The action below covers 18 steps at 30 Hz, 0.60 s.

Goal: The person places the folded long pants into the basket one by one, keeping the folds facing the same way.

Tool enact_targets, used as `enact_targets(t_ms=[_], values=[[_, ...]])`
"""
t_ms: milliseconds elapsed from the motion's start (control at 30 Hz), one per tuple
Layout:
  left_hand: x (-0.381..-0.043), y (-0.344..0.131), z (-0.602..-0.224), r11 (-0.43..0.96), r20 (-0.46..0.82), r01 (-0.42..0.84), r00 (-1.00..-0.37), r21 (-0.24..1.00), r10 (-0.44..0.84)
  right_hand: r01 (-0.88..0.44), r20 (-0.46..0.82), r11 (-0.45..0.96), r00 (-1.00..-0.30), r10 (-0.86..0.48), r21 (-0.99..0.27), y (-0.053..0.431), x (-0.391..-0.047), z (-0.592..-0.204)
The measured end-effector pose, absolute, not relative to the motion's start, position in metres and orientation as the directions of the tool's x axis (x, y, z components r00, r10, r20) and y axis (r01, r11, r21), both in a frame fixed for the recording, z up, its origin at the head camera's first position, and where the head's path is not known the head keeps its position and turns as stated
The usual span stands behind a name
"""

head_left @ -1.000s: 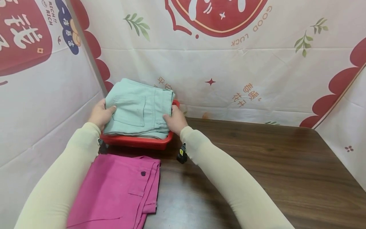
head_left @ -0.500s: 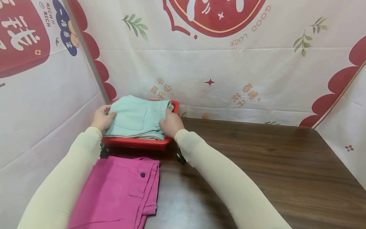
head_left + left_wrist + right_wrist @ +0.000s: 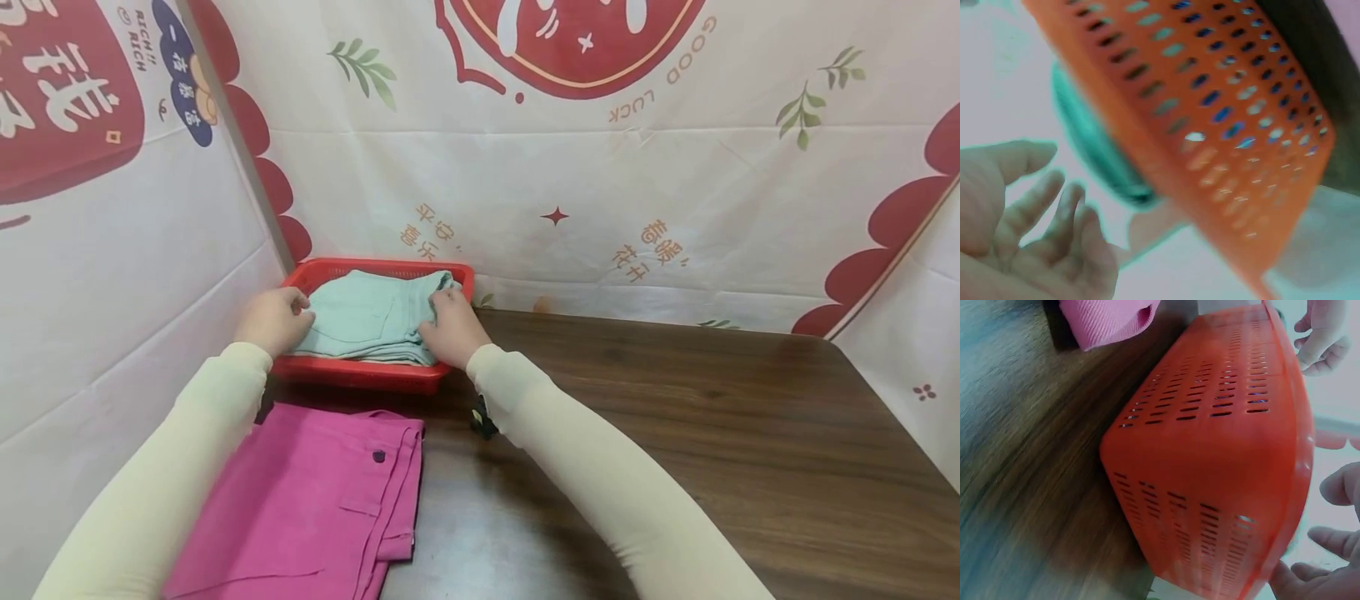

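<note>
A folded pair of mint-green trousers [image 3: 360, 308] lies in a red perforated basket [image 3: 352, 377] at the back left of the table, pocket side up. My left hand [image 3: 273, 321] is just off the trousers' left edge; in the left wrist view this hand [image 3: 1035, 231] has loosely bent fingers with nothing between them. My right hand [image 3: 453, 329] is at the waistband end, over the basket's right side. Its thumb and fingers [image 3: 1335, 540] are spread apart in the right wrist view, beside the rim, gripping nothing.
Folded magenta trousers [image 3: 300, 500] with a dark button lie on the brown wooden table [image 3: 637, 433], in front of the basket. A printed white cloth wall [image 3: 562, 167] stands behind, and another [image 3: 150, 292] closes off the left side.
Both hands have lowered the mint-green trousers into the basket, where they now lie flatter. The left hand has let go and drawn back left; the right hand's fingers have loosened at the waistband.
</note>
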<state>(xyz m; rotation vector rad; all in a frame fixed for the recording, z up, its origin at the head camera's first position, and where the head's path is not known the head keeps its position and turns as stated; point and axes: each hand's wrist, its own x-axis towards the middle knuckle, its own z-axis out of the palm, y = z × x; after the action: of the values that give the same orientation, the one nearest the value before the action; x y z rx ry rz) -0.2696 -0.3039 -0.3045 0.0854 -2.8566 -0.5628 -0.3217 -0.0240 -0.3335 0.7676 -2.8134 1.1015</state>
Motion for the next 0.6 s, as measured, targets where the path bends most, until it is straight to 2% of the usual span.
enact_targets(t_ms=[100, 233, 367, 600], values=[[-0.265, -0.295, -0.299, 0.947, 0.170, 0.054, -0.985, 0.317, -0.001, -0.520, 0.269, 0.589, -0.845, -0.463, -0.618, -0.017, -0.321, -0.334], [-0.265, -0.283, -0.298, 0.960, 0.045, 0.076, -0.997, 0.270, 0.067, -0.635, 0.296, 0.589, -0.764, -0.573, -0.499, -0.013, -0.319, -0.334], [-0.269, -0.275, -0.302, 0.969, -0.095, 0.016, -0.995, 0.247, 0.041, -0.690, 0.200, 0.627, -0.715, -0.670, -0.363, -0.019, -0.314, -0.332], [-0.282, -0.273, -0.306, 0.973, -0.250, -0.063, -0.968, 0.222, -0.006, -0.685, 0.038, 0.689, -0.716, -0.697, -0.237, -0.036, -0.313, -0.328]])
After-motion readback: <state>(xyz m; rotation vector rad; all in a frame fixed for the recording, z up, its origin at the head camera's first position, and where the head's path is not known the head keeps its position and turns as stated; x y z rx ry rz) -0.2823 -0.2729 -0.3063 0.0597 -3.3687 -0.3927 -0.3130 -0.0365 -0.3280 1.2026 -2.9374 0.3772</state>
